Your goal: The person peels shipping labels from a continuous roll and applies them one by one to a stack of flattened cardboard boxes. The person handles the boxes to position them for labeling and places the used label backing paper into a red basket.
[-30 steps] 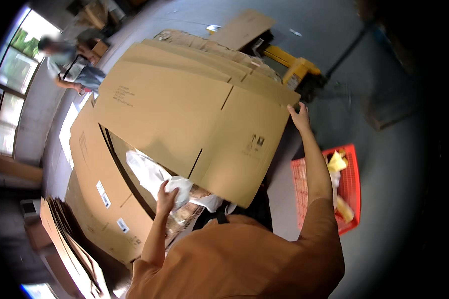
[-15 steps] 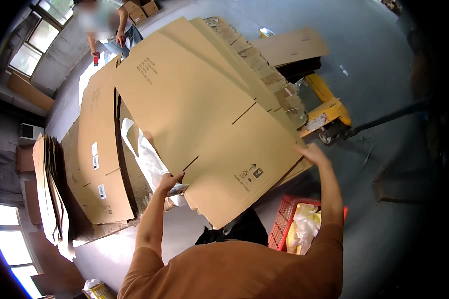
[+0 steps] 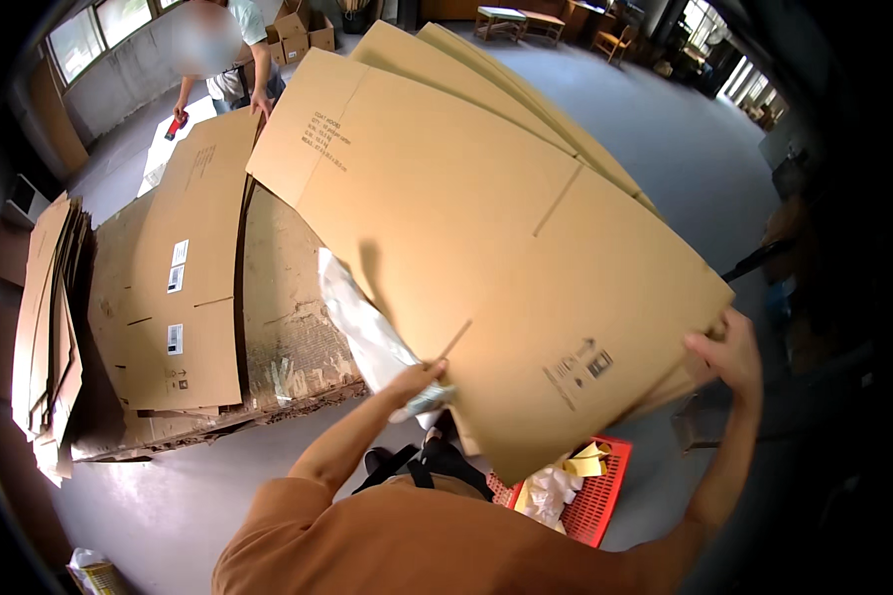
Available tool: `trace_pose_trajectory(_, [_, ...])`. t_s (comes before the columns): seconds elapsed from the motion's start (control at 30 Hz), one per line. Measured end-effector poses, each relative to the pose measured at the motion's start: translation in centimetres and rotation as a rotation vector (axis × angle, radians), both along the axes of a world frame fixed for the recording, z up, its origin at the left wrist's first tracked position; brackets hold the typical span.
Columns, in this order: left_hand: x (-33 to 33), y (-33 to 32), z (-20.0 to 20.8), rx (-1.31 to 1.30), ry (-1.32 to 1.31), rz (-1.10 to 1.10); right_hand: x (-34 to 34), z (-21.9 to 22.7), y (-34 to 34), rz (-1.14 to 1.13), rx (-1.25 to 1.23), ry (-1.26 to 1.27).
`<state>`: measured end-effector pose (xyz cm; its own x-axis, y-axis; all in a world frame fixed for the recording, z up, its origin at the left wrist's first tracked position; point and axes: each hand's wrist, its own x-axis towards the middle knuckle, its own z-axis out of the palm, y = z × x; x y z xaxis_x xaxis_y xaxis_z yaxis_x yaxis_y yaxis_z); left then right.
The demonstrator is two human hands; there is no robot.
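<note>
Several flattened cardboard boxes (image 3: 446, 228), fanned out in a stack, tilt in front of me with slots and dark printing on the top one. My left hand (image 3: 414, 381) is closed on their near left edge, beside a slot. A white plastic sheet or bag (image 3: 357, 317) hangs along that edge and passes by the same hand; whether the fingers also grip it I cannot tell. At the near right corner my right hand (image 3: 730, 354) is closed round the edge, thumb on top. The undersides of the boxes are hidden.
A worn board platform (image 3: 293, 297) bears another stack of flat boxes (image 3: 193, 297) with white labels. More cardboard (image 3: 50, 327) stands at the far left. Below the held boxes sits a red basket (image 3: 615, 486) with plastic scraps. Across the platform, another person (image 3: 253, 55) holds a red object (image 3: 176, 126).
The held boxes have swung right, off the platform, with both hands still on them. My view has turned, and the yellow pallet truck no longer shows. The other person's hand now touches the labelled stack.
</note>
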<state>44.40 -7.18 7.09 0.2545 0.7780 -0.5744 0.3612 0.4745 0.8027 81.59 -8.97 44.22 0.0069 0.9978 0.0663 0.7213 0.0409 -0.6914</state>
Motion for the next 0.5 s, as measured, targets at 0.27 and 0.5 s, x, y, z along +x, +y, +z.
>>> trace_pose_trajectory(0.27, [6.9,-0.1,-3.4,0.046,0.098,-0.463,5.4,-0.1,-9.3,0.126,-0.61,0.323])
trace_pose_trajectory(0.5, [4.5,2.9,0.4,0.123,0.158,-0.609,-1.7,-3.8,0.4,0.571,-0.53,0.146])
